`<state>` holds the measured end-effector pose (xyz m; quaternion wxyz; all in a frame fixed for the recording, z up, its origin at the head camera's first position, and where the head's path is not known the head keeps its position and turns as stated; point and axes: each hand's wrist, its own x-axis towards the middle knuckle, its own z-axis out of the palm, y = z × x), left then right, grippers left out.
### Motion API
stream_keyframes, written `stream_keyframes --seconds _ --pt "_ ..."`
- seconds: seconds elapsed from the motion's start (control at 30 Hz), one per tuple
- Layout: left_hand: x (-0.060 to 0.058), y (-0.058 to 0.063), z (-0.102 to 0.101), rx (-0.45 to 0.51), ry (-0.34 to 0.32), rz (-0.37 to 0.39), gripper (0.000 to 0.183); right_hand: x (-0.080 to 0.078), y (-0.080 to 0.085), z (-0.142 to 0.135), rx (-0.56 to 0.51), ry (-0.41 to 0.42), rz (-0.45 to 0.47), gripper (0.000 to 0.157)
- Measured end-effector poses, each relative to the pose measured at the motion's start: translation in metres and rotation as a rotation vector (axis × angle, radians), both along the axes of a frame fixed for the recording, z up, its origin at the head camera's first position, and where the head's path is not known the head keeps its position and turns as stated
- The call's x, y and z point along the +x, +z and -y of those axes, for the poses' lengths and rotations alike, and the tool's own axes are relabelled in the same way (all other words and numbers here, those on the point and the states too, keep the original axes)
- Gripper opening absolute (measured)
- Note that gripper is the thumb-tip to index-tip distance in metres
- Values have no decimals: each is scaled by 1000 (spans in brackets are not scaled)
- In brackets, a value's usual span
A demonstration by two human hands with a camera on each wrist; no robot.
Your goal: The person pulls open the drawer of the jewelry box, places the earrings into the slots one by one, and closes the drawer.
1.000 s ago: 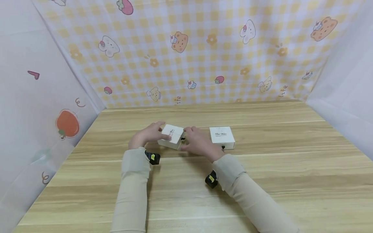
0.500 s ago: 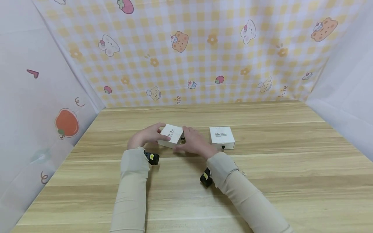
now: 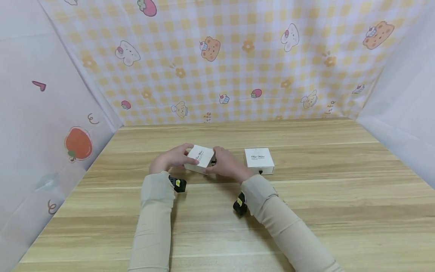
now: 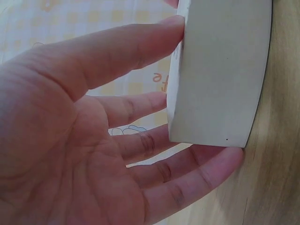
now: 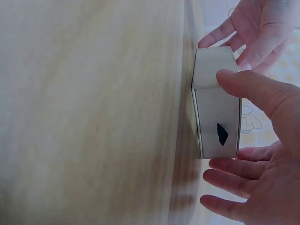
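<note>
A small white gift box (image 3: 201,154) with dark lettering on its lid sits on the table, turned at an angle. At its left end, my left hand (image 3: 170,156) holds it, thumb on the lid's edge and fingers around the left and far sides. My right hand (image 3: 227,163) grips the opposite end, the thumb against the near side by the corner and the fingers behind. The right wrist view shows a black ribbon tab (image 5: 222,134) on the box's end between that thumb and fingers. The box looks closed there.
Another white box (image 3: 259,158), lettered "Best Wishes", stands to the right of my right hand, its black tab facing me. The wooden table (image 3: 323,170) runs back to a yellow checked curtain (image 3: 238,68). A white sheet (image 3: 44,113) hangs at the left.
My right hand has moved slightly left and its thumb has come against the box's near corner. My left hand and the other box have stayed in place.
</note>
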<state>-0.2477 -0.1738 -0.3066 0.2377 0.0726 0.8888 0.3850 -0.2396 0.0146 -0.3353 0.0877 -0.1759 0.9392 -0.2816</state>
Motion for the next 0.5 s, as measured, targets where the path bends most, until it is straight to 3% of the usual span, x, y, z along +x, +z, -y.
stream_keyframes --seconds 0.5 --pt "2 5 -5 -53 -26 14 68 4 5 -3 17 24 11 72"
